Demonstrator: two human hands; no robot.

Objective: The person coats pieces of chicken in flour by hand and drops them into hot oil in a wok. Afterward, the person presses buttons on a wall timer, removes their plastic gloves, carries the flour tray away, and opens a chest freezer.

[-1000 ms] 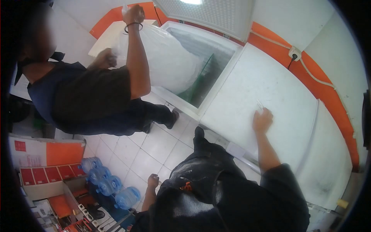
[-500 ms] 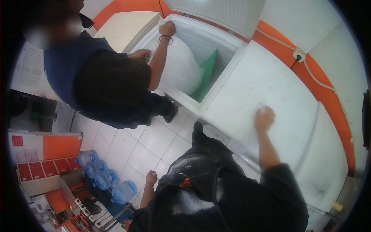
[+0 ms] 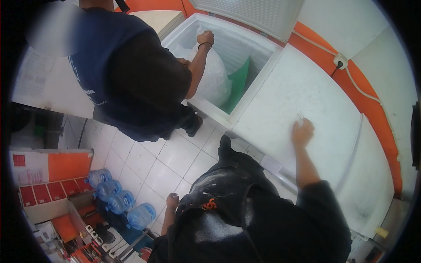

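My right hand point(image 3: 302, 132) rests over the white freezer lid point(image 3: 320, 96), its fingers curled round a small clear object point(image 3: 300, 117) too small to name. Low beside my body, my left hand point(image 3: 172, 201) hangs over the tiled floor with its fingers curled; what it holds, if anything, is hidden. To the left, a co-worker point(image 3: 140, 74) grips the top of a large white bag point(image 3: 212, 76), which sits inside the open chest freezer point(image 3: 252, 98). A green panel point(image 3: 238, 85) stands in the freezer to the right of the bag.
Several blue water bottles point(image 3: 141, 216) stand on the floor at lower left, near a shelf unit point(image 3: 48, 210) with red panels. The raised freezer lid point(image 3: 258, 15) is at the top. A power socket point(image 3: 340, 60) with a cable is on the wall.
The co-worker has moved to the right and lowered the white bag from the freezer's left edge down into it. My right hand has shifted slightly; my left hand stays low.
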